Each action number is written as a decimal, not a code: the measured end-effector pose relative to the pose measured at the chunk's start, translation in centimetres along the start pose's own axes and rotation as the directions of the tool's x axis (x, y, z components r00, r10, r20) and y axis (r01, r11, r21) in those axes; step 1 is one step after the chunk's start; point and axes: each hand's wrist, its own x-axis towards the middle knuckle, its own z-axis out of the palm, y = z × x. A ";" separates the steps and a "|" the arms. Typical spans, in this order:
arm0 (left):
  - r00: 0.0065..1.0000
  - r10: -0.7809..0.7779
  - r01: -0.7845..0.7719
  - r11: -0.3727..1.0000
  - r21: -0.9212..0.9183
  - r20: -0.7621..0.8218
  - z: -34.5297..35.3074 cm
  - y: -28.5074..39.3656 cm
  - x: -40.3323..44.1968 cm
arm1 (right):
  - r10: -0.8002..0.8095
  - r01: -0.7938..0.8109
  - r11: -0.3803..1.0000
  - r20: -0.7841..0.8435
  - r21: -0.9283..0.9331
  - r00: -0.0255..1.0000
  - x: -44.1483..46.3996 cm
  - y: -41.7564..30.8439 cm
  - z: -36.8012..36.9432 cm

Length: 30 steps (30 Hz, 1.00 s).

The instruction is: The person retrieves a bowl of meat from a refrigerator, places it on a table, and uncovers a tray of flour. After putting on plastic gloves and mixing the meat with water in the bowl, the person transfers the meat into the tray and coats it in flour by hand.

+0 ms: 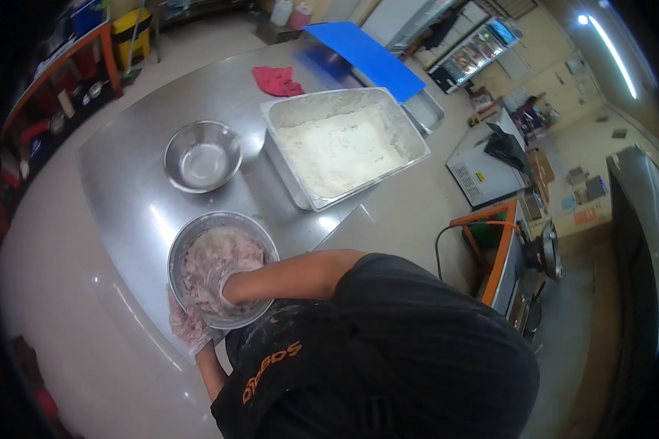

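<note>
A round metal bowl (176,252) near the table's front edge holds a pale pink, floury mass that looks like raw meat (223,252). My right hand (216,282), in a clear glove, is sunk in this mass; its fingers are hidden. My left hand (188,322), also gloved and smeared with pink residue, is at the bowl's lower left rim, with its fingers too unclear to read. Behind the bowl stands an empty smaller metal bowl (201,162). To its right is a deep rectangular metal tray (322,203) of white flour (344,150).
The steel table (124,190) carries a red cloth (277,80) behind the tray. A blue board (366,55) lies at the far right end, over another metal container (423,110). An orange-framed stand (501,256) with a stove is to the right.
</note>
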 end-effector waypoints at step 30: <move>0.990 0.098 -0.044 0.900 0.434 -0.104 -1.1 2.5 -1.2 | -0.204 0.266 0.963 0.727 0.030 0.656 4.9 4.2 -5.9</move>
